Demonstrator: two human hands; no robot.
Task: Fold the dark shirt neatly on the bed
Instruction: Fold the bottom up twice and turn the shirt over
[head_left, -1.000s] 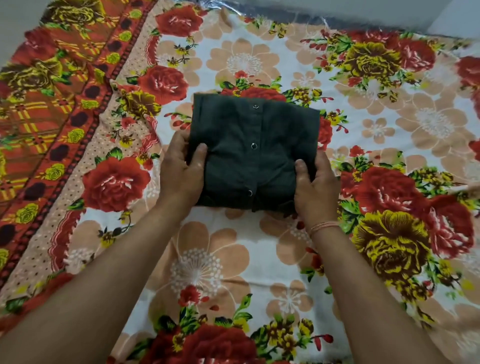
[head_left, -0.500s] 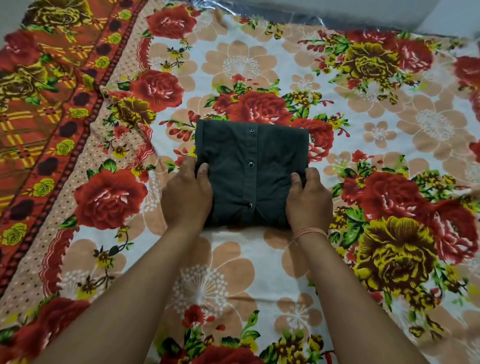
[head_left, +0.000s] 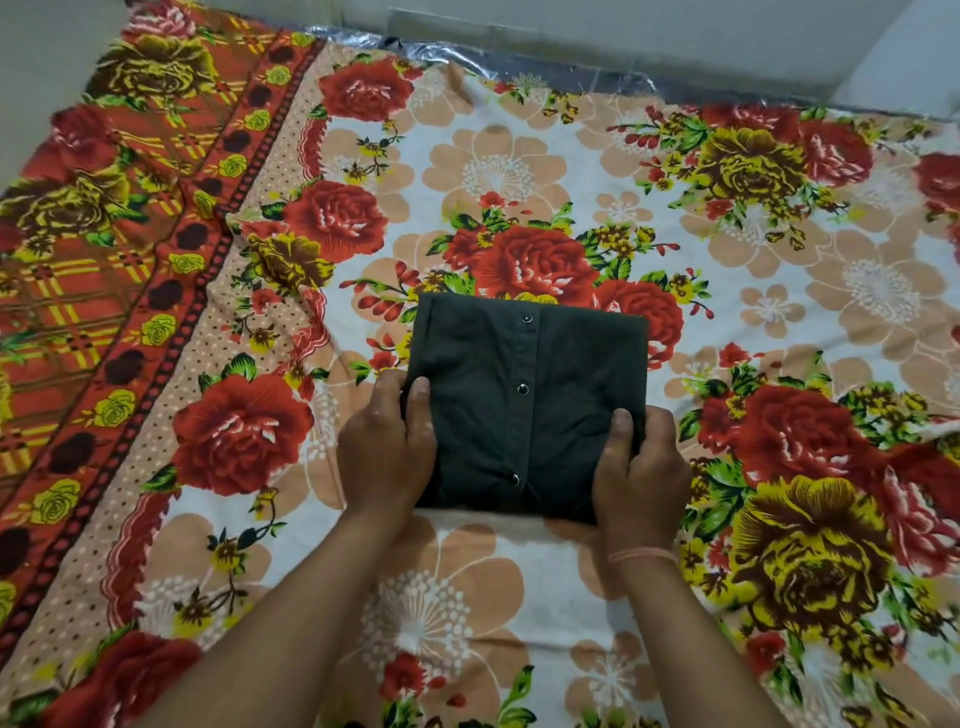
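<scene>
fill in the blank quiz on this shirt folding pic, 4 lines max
1. The folded shirt shows ____ buttons down its front.
2. The left hand grips the shirt's ____ edge, thumb on top.
3. A thin band sits on the ____ wrist.
4. The sheet under the shirt is printed with ____.

Missing words: three; left; right; flowers

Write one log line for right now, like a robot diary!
dark shirt: folded rectangle, buttons up, on floral bedsheet | left hand: grips its left edge | right hand: grips its right edge
</scene>
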